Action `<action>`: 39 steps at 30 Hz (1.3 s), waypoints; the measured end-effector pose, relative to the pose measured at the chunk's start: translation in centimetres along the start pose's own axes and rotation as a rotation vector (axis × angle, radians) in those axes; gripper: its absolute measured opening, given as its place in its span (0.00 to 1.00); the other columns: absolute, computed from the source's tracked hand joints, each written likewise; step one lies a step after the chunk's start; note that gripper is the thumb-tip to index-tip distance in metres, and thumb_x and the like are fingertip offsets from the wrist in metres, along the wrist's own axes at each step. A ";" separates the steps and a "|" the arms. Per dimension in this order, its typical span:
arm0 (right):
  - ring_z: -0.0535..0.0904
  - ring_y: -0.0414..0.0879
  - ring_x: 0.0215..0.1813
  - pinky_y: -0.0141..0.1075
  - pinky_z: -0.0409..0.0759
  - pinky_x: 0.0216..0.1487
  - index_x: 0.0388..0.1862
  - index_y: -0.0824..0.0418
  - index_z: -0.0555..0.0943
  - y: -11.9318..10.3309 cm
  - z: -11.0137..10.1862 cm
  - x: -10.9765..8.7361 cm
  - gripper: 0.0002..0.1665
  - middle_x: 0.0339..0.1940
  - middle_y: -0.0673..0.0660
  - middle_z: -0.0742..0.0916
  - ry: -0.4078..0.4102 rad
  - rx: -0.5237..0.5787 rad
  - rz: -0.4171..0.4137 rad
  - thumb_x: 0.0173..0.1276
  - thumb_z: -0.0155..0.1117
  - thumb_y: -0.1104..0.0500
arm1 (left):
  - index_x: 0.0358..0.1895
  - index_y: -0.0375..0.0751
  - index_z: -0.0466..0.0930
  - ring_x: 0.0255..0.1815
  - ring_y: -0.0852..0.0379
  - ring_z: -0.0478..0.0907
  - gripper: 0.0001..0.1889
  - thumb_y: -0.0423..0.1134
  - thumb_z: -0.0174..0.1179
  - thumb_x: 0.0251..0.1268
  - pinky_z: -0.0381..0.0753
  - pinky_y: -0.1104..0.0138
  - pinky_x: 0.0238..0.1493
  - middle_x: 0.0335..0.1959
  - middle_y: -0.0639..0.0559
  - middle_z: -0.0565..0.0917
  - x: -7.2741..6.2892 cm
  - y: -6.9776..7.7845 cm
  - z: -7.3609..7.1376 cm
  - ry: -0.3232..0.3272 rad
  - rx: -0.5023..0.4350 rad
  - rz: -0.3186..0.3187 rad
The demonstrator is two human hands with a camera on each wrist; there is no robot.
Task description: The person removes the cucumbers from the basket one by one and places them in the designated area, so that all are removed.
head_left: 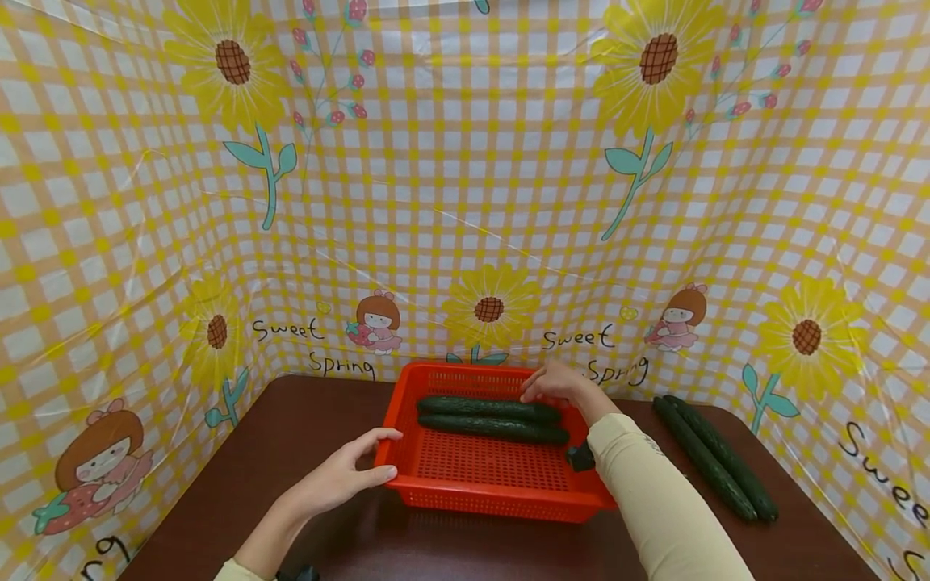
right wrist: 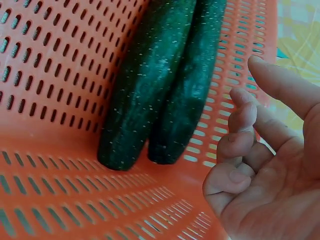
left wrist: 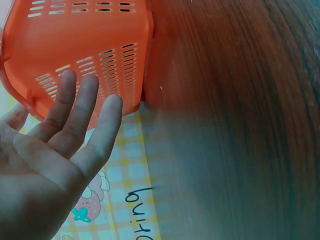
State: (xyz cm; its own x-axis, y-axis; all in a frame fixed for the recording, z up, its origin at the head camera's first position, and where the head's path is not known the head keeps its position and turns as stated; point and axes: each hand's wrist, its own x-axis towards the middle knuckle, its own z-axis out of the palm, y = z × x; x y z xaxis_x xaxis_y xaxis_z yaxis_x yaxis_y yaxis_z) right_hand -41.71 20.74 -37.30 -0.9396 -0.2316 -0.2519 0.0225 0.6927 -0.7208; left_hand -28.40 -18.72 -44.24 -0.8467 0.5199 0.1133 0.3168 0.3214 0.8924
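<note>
Two dark green cucumbers (head_left: 494, 428) lie side by side in a red perforated plastic basket (head_left: 501, 496), towards its far side. My left hand (head_left: 340, 474) is at the basket's left end, thumb and fingertips at the rim. In the left wrist view its fingers (left wrist: 104, 132) are extended beside the basket's outer wall (left wrist: 75, 32). Over the basket's far right part is my right hand (head_left: 558, 382), near the cucumbers' right ends. The right wrist view shows its fingers loosely bent and holding nothing, apart from the cucumbers (right wrist: 145, 85).
Two more cucumbers (head_left: 715, 460) lie together on the dark brown table (head_left: 341, 532), right of the basket. A checked cloth (head_left: 436, 202) with sunflowers hangs around the back and sides. A small black object (head_left: 580, 457) shows by the right sleeve.
</note>
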 end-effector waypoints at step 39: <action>0.82 0.47 0.31 0.37 0.73 0.30 0.48 0.65 0.87 2.0 2.3 0.7 0.15 0.33 0.54 0.90 0.040 -0.061 -0.069 0.64 0.71 0.61 | 0.72 0.51 0.67 0.67 0.44 0.68 0.27 0.46 0.60 0.73 0.71 0.51 0.59 0.68 0.46 0.74 0.0 -0.2 -0.1 0.019 0.032 -0.034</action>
State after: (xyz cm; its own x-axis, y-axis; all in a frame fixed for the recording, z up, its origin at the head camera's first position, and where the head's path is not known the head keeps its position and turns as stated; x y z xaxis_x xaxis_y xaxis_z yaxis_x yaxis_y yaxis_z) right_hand -41.56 20.38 -40.38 -0.9512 -0.2535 -0.1761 -0.0625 0.7169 -0.6943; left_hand -28.46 -18.86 -44.42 -0.8650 0.4934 0.0916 0.3010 0.3641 0.8814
